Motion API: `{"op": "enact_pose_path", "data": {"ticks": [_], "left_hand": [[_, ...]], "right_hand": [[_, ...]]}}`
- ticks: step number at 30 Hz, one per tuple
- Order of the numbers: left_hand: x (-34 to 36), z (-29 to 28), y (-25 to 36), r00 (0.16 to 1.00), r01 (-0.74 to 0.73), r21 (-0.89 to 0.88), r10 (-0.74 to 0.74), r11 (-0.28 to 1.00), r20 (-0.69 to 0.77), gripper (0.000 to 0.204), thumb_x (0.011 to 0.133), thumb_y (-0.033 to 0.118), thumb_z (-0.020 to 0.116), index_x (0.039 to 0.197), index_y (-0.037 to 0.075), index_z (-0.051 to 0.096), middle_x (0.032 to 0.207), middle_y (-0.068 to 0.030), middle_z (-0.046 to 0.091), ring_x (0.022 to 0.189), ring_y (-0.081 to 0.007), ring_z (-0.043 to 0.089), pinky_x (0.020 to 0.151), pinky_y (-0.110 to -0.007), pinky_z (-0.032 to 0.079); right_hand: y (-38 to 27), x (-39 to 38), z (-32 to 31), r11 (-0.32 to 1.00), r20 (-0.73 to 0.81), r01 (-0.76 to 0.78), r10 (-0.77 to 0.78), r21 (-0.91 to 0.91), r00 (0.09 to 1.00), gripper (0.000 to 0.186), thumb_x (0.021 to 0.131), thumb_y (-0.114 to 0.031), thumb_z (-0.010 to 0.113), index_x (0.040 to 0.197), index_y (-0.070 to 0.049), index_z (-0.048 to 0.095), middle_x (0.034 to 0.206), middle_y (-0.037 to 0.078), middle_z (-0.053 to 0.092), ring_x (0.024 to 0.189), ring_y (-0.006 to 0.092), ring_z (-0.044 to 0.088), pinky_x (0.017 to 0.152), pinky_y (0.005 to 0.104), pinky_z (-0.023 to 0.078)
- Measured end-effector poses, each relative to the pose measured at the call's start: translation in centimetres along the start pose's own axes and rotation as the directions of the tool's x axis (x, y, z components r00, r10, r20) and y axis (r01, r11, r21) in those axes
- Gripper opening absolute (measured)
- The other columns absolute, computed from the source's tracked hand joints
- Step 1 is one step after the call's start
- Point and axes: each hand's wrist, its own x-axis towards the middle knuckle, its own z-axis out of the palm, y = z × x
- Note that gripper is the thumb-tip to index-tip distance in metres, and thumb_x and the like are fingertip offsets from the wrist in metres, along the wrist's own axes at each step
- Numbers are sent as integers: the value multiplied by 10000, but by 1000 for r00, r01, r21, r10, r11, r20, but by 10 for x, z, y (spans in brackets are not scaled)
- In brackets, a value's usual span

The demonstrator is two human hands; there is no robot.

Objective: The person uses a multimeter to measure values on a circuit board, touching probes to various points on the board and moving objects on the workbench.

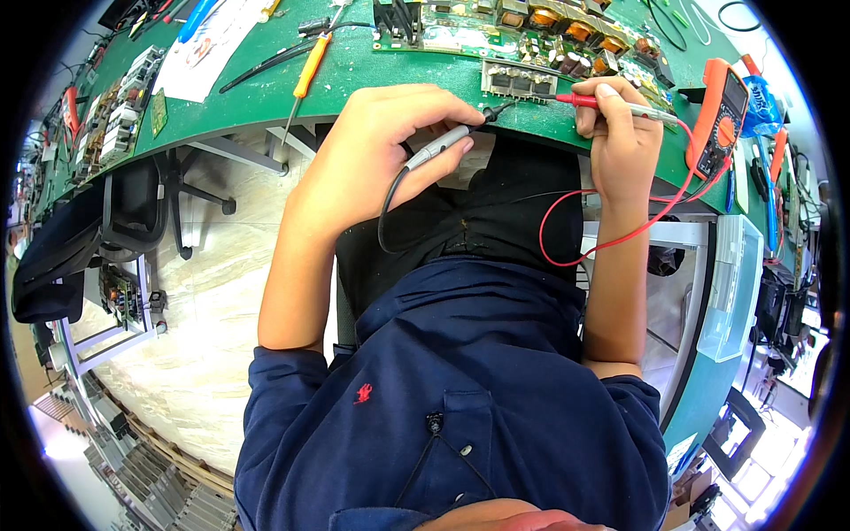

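My left hand (381,137) pinches a grey-and-black multimeter probe (439,147), its black end pointing right at the table's near edge. In my right hand (620,142) is a red-and-grey multimeter probe (583,101), its tip pointing left. Both tips come close to a small metal-framed component block (519,81); I cannot tell whether they touch it. Just behind lies a large green circuit board (460,37) carrying copper coils and capacitors. To the right of my right hand stands an orange multimeter (719,119), joined to the red probe by a red lead (620,241).
An orange-handled screwdriver (312,67) extends over the edge of the green table (257,97). White paper (212,57) and more circuit boards (119,111) lie at left. A blue packet (761,106) sits beyond the multimeter. A black office chair (133,212) stands at left.
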Motion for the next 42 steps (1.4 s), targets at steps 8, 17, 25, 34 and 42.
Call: {"op": "enact_pose_path", "data": {"ticks": [8, 17, 25, 34, 42], "left_hand": [[0, 0, 1, 1000, -5, 15, 5, 1000, 2, 200, 746, 0, 686, 944, -6, 670, 796, -116, 655, 703, -222, 648, 643, -279, 499], [-1, 1, 2, 1000, 2, 19, -2, 1000, -3, 193, 752, 9, 686, 944, -2, 671, 792, -119, 653, 697, -230, 646, 637, -283, 498], [1, 0, 3, 1000, -4, 63, 4, 998, 9, 182, 756, 3, 679, 936, -13, 670, 791, -122, 652, 694, -231, 636, 636, -282, 484], [4, 1, 7, 999, 38, 42, -39, 998, 17, 189, 755, 7, 680, 942, -5, 651, 795, -138, 640, 717, -276, 639, 657, -310, 501], [3, 0, 8, 997, 66, 47, -67, 997, 26, 187, 749, -22, 673, 935, -19, 665, 787, -127, 653, 711, -222, 645, 669, -280, 489]], "right_hand": [[-3, -2, 3, 994, 44, -10, 15, -112, 999, 217, 925, -118, 506, 872, 31, 655, 615, 15, 542, 563, 57, 453, 511, 206, 325], [-4, -2, 5, 991, 64, -11, 19, -130, 998, 216, 933, -110, 500, 887, 42, 646, 622, 16, 539, 569, 59, 455, 514, 200, 326], [-6, -2, 6, 994, 66, -12, 19, -106, 998, 189, 920, -98, 514, 851, 17, 648, 606, 0, 545, 575, 57, 489, 543, 206, 383], [-6, -1, 3, 997, 94, 3, 4, -73, 996, 187, 924, -90, 510, 850, 16, 644, 621, 6, 567, 591, 58, 506, 571, 206, 404], [-7, -1, 4, 996, 93, 0, 8, -87, 996, 187, 922, -89, 512, 848, 20, 645, 624, 8, 573, 591, 59, 507, 578, 209, 409]]}}
